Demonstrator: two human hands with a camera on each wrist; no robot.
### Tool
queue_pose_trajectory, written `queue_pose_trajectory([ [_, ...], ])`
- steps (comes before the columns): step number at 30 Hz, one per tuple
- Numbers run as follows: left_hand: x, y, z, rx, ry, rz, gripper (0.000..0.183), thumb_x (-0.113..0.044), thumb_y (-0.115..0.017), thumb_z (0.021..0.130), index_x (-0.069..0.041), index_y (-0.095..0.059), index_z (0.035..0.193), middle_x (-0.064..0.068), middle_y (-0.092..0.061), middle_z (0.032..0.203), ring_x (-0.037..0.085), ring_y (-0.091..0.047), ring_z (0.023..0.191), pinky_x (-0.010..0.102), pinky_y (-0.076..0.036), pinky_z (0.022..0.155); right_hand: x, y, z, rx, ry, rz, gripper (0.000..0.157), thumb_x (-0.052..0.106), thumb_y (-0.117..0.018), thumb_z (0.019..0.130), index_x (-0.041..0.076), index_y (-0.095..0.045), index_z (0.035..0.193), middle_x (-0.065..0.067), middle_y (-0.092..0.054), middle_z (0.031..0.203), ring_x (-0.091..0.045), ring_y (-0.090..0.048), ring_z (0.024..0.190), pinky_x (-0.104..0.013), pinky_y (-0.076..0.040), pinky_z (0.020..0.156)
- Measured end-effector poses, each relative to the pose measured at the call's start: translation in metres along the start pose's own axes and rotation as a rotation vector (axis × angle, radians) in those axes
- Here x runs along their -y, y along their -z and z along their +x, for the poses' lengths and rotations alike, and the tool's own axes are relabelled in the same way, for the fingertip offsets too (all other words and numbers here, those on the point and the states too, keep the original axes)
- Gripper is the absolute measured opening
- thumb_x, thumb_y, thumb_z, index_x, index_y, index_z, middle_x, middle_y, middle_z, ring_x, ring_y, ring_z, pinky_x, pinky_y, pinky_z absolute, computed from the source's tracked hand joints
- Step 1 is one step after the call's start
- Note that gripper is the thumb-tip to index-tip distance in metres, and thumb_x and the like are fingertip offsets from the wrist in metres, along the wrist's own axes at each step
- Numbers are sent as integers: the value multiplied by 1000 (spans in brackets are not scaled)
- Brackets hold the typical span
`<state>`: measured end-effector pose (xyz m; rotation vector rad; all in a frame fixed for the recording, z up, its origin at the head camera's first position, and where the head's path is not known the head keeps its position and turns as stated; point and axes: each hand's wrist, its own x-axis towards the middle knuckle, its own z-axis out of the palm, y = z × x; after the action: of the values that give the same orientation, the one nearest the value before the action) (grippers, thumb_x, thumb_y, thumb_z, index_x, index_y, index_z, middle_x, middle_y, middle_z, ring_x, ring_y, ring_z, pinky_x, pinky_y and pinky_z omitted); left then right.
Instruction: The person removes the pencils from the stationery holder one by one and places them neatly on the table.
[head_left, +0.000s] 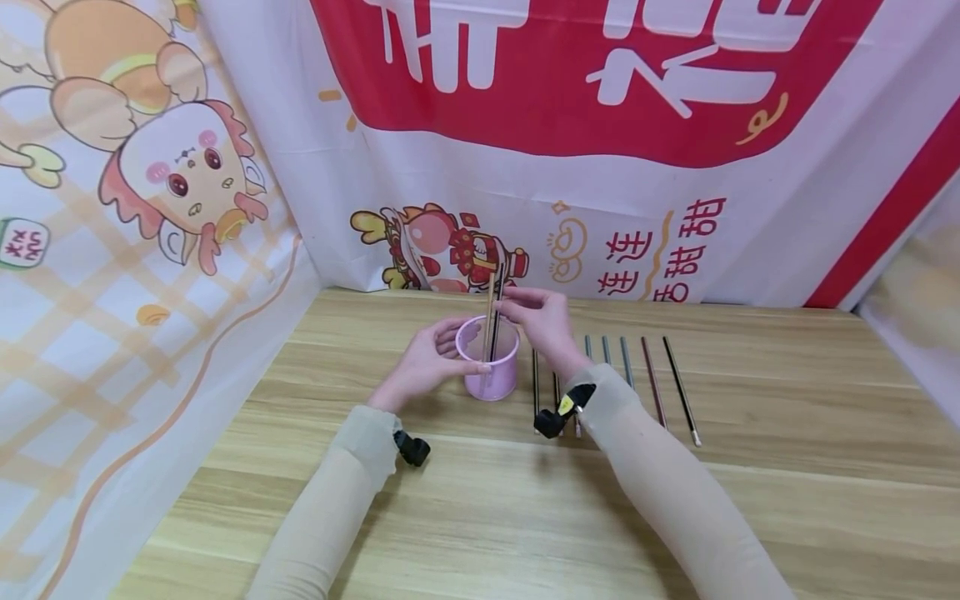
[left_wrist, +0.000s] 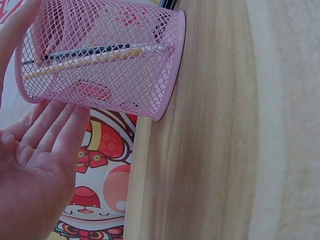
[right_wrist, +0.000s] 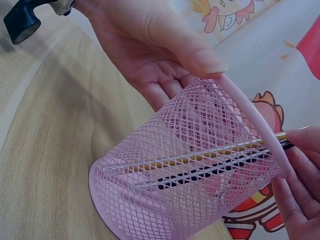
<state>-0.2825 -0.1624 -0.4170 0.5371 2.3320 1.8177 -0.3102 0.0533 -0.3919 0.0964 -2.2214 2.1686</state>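
Observation:
A pink mesh pencil cup (head_left: 491,382) stands upright on the table. My left hand (head_left: 427,362) holds it from the left, thumb at the near rim and fingers along its far side. Inside lean a gold-yellow pencil (right_wrist: 187,160) and a black pencil (right_wrist: 210,171), their lower ends near the cup's bottom. Above the rim, my right hand (head_left: 542,321) pinches the black pencil's upper part between thumb and fingers. The yellow one's upper end stands right beside those fingertips.
To the right of the cup several pencils lie side by side on the wooden table (head_left: 465,517), among them a reddish-brown pencil (head_left: 652,379) and a black pencil with a pale end (head_left: 681,390). A printed cloth (head_left: 465,183) hangs behind the table.

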Motion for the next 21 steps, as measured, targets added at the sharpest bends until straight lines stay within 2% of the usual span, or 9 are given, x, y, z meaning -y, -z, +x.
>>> queue_pose_trajectory([
  [5, -1, 1, -1, 8, 5, -1, 83, -9, -91, 76, -4, -49, 147, 14, -55, 145, 33, -53, 132, 37, -44, 111, 3, 4, 0, -11, 15, 27, 40, 13, -81, 89, 2, -70, 126, -13, -73, 114, -32, -72, 99, -36, -60, 90],
  [12, 1, 1, 0, 9, 3, -13, 81, -8, -91, 76, -4, -50, 145, 14, -56, 144, 40, -49, 134, 37, -44, 111, 12, 15, -2, -47, 9, 72, 40, 18, -82, 88, 5, -70, 124, -11, -74, 110, -29, -73, 98, -30, -60, 88],
  [17, 1, 0, 0, 7, -2, -4, 82, -9, -91, 74, -5, -51, 145, 13, -56, 143, 40, -50, 133, 37, -44, 111, 22, 23, -2, -84, 40, 152, 41, 14, -84, 87, 2, -70, 123, -15, -73, 111, -34, -72, 99, -36, -60, 89],
  [21, 1, 0, 1, 2, 0, 3, 83, -10, -92, 74, -5, -51, 145, 12, -57, 143, 39, -51, 133, 36, -45, 110, 32, 30, -3, -124, 69, 199, 41, 13, -84, 86, 2, -70, 123, -15, -73, 110, -33, -72, 98, -35, -60, 87],
])
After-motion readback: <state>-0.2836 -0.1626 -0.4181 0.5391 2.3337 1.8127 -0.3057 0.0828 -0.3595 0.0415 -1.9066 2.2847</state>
